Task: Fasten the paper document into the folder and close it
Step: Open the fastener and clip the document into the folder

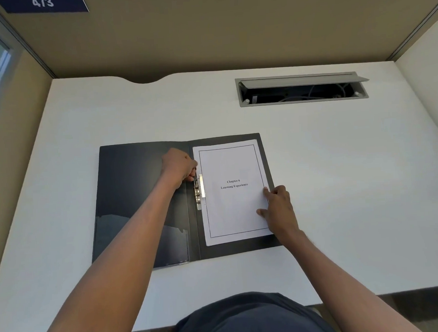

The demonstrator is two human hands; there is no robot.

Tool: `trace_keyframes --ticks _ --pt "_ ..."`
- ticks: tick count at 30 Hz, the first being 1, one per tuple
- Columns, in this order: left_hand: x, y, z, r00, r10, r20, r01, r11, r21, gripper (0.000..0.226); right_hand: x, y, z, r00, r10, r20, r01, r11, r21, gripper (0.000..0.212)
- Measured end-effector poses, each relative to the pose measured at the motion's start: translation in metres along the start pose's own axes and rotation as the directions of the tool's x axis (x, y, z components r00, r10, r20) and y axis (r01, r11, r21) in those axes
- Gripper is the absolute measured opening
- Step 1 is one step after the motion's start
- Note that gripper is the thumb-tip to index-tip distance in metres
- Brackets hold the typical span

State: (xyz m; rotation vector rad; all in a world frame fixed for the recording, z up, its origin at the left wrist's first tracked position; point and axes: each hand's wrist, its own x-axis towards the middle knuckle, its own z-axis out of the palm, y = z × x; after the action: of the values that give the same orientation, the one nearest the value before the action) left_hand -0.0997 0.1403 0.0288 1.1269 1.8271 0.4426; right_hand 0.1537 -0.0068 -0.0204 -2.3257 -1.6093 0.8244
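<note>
A black folder (138, 195) lies open on the white desk (340, 184). A white paper document (234, 208), titled "Chapter 6 Learning Experience", rests on the folder's right half, its left edge under the metal clamp (198, 192) near the spine. My left hand (178, 166) is closed around the top lever of that clamp. My right hand (278, 209) rests at the paper's right edge, fingertips pressing the sheet flat, thumb on the folder beside it.
An open cable tray (301, 89) with wires inside is sunk into the desk at the back right. Beige partition walls (206, 34) enclose the desk on three sides. The near desk edge (346, 296) runs just in front of my torso.
</note>
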Motion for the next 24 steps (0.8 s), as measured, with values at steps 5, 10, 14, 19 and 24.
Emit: trace_keyframes --ticks 5,10,14,19,24 --pt "-0.013 -0.008 -0.002 1.000 -0.007 0.023 0.009 0.996 -0.087 0.011 0.000 -0.003 -0.002 1.000 -0.020 0.019 0.021 0.997 -0.070 0.069" --pt "-0.029 -0.020 0.000 0.999 -0.030 0.034 0.035 0.987 -0.156 0.009 0.000 -0.003 -0.003 1.000 0.001 0.017 -0.001 1.000 -0.004 0.067" --pt "-0.041 -0.037 0.006 0.999 -0.039 0.024 0.044 0.976 -0.213 0.015 0.000 -0.004 -0.002 1.000 -0.004 0.020 0.006 0.997 -0.078 0.070" --pt "-0.054 -0.062 0.019 0.997 -0.079 0.025 0.083 0.952 -0.294 0.011 0.000 -0.006 -0.002 1.000 0.004 0.020 -0.003 0.997 -0.078 0.068" --pt "-0.061 -0.076 0.026 0.990 -0.141 0.010 0.133 0.909 -0.395 0.008 0.000 -0.008 -0.004 0.999 0.021 0.038 -0.018 0.998 -0.066 0.065"
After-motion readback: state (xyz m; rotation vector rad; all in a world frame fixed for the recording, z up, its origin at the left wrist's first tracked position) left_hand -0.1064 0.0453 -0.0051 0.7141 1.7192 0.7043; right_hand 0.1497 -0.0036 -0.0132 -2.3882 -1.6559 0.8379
